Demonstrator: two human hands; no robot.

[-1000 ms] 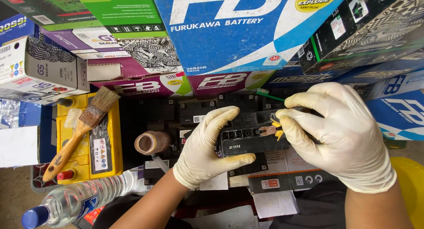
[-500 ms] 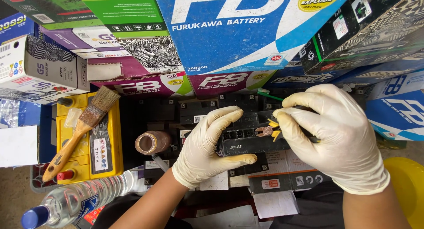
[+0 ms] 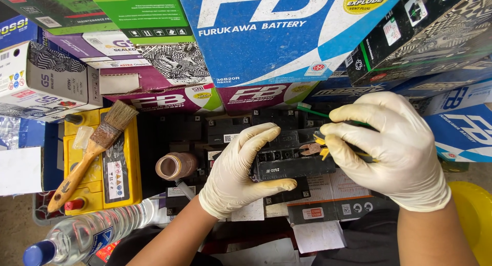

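Note:
Both my hands wear pale rubber gloves. My left hand [image 3: 241, 173] grips a small black battery [image 3: 292, 161] at its left end, thumb under it and fingers over the top. My right hand [image 3: 389, 148] is closed around yellow-and-black handled pliers [image 3: 319, 149], whose metal jaws touch the battery's top at its right side. A green toothbrush [image 3: 312, 111] lies just behind the battery, partly hidden by my right hand.
Stacked battery boxes [image 3: 277, 35] fill the back. A yellow battery [image 3: 102, 161] with a wooden paintbrush [image 3: 95, 153] on it sits at the left. A brown tape roll [image 3: 174, 166], a clear water bottle [image 3: 87, 235] and several black batteries [image 3: 225, 127] surround the work spot.
The pliers' jaws have shifted slightly along the battery's top. Both hands keep their grips and stay almost in place.

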